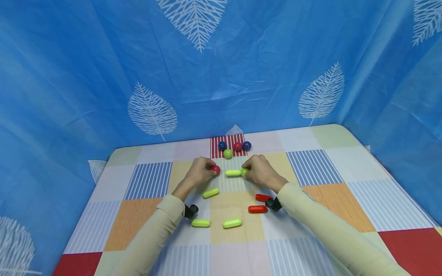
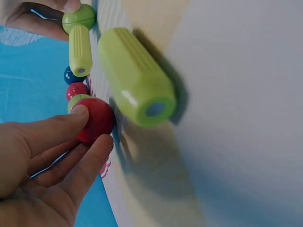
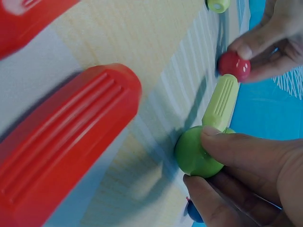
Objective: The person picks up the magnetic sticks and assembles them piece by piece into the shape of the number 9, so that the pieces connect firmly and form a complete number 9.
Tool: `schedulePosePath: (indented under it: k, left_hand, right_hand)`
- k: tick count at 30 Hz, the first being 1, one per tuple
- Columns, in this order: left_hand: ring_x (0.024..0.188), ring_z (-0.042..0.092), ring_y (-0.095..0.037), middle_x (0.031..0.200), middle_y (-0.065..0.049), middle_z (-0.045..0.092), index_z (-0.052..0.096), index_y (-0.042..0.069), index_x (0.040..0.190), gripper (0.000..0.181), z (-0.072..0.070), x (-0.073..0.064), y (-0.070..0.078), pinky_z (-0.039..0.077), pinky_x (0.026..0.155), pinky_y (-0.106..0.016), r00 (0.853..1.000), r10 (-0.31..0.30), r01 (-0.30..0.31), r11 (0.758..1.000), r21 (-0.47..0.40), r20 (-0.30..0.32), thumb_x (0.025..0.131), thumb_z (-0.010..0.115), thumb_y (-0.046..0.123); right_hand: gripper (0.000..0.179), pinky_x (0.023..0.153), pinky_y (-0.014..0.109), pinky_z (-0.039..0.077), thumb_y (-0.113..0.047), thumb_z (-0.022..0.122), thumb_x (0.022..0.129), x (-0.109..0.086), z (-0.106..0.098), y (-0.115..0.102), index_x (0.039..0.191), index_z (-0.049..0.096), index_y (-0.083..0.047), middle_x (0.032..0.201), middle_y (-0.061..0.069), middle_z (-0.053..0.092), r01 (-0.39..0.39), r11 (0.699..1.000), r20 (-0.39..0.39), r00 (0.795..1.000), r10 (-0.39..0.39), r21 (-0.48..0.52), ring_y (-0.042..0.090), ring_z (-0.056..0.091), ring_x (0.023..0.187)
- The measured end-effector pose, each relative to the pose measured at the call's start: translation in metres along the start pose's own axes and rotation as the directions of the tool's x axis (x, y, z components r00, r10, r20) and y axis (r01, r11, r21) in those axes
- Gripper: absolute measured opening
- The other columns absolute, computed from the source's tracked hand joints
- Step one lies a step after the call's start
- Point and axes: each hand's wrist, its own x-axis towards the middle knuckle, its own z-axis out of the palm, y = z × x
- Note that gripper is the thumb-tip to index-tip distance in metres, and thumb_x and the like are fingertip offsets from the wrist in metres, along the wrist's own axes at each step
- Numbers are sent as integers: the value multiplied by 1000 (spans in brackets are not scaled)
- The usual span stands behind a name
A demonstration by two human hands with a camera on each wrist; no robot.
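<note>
Between its thumb and fingers my left hand (image 1: 201, 170) pinches a red ball (image 2: 98, 120), just above or on the cloth. My right hand (image 1: 259, 168) pinches a green ball (image 3: 195, 153). A yellow-green ribbed rod (image 1: 233, 173) sticks out from the green ball toward the red one and looks joined to it. In the head view a small gap parts the rod's free end from the red ball. The far end of that rod shows a grey round tip in the left wrist view.
Behind the hands stand two blue balls (image 1: 222, 145), a red ball (image 1: 238, 146) and a green ball (image 1: 228, 153). Nearer lie several yellow-green rods (image 1: 232, 223) and two red rods (image 1: 257, 209) on the patchwork cloth (image 1: 235, 253). A blue curtain (image 1: 221, 76) hangs behind.
</note>
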Motion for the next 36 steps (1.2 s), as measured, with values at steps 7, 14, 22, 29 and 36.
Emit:
schedulePosePath:
  k: [7, 14, 22, 29, 36]
  left_hand:
    - [92, 67, -24, 98, -14, 72, 72, -7, 106, 22, 4, -11, 2, 55, 83, -35, 1000, 16, -16, 1000, -14, 26, 84, 73, -5]
    - [95, 67, -25, 100, -15, 72, 71, -8, 109, 23, 11, -9, 8, 55, 85, -35, 998, 53, -53, 998, -17, 40, 86, 71, -5]
    - [95, 68, -25, 100, -15, 73, 71, -7, 109, 23, 11, -11, 5, 56, 84, -35, 997, 66, -66, 998, -18, 26, 87, 71, -3]
    - [94, 68, -22, 101, -13, 73, 71, -5, 110, 24, 10, -9, 6, 56, 83, -33, 998, 46, -44, 999, -32, 49, 87, 72, -1]
    - [96, 67, -23, 103, -14, 72, 71, -5, 112, 25, 9, -8, 4, 55, 84, -33, 998, 46, -44, 998, -42, 51, 87, 72, -1]
  right_hand:
    - [32, 91, 41, 53, 2, 77, 80, -1, 0, 0, 112, 72, 3, 109, 15, 71, -37, 999, 10, 999, 37, -12, 24, 63, 101]
    - [32, 92, 42, 53, 2, 77, 80, 2, 2, 0, 112, 72, 4, 109, 15, 71, -17, 1000, 15, 1000, 17, -9, 26, 63, 103]
    - [33, 93, 42, 52, 1, 78, 80, 4, 0, -1, 112, 72, 4, 109, 16, 72, -1, 1000, 15, 1000, 2, -10, 28, 63, 107]
    - [31, 94, 43, 52, 0, 77, 82, 2, -1, 1, 113, 72, 4, 110, 15, 71, 2, 1000, 23, 1000, -2, -27, 29, 63, 108]
    - [32, 92, 42, 53, -1, 78, 81, 3, -3, 1, 113, 72, 3, 110, 15, 72, 3, 1000, 28, 1000, -3, -20, 28, 63, 108]
